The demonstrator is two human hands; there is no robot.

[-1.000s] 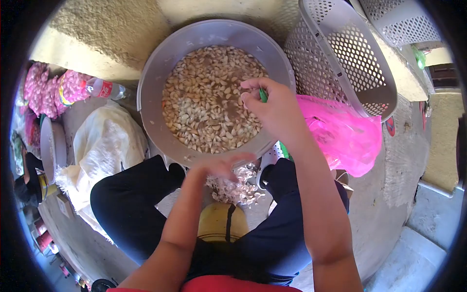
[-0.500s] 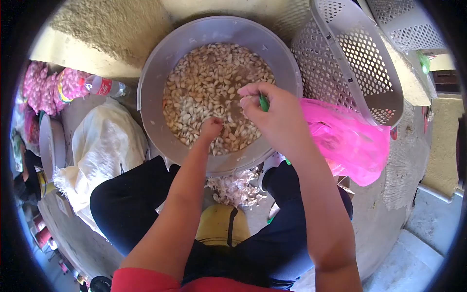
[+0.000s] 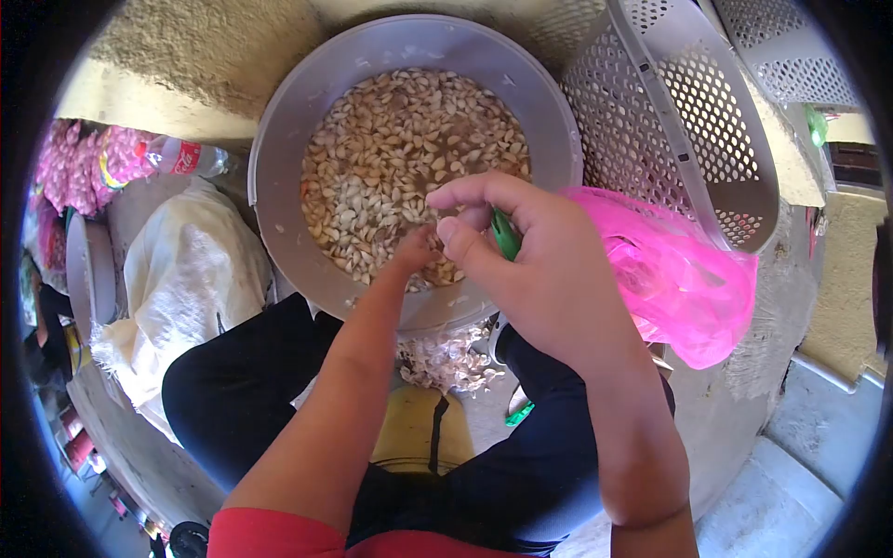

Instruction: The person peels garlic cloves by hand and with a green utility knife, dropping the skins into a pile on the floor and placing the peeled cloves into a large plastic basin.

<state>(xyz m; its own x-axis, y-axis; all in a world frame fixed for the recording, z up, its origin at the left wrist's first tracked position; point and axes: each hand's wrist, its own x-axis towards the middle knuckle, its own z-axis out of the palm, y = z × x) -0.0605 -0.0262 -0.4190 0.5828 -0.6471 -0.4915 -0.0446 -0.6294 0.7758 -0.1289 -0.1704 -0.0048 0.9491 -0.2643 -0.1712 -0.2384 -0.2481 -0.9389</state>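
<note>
A large grey tub [image 3: 279, 112] holds many garlic cloves [image 3: 372, 139] in cloudy water. Low in the tub, my left hand [image 3: 417, 251] is among the cloves near the front side, its fingers curled and partly hidden; whatever they grip is not clear. Above the tub's right side is my right hand [image 3: 530, 251], closed round the green handle of a small knife [image 3: 505, 234]. The knife's blade cannot be seen. My right thumb and index finger curve toward each other near my left fingers.
Garlic peelings [image 3: 446, 361] lie below the tub, between my legs. A pink plastic bag [image 3: 684, 288] and a perforated grey crate [image 3: 642, 139] stand at right. To the left are a white sack [image 3: 191, 251], a cola bottle [image 3: 186, 156] and pink net bags [image 3: 79, 167].
My right hand has come closer to the camera and down-left, toward my left hand. My left hand has shifted slightly right. The whole view has tilted a little.
</note>
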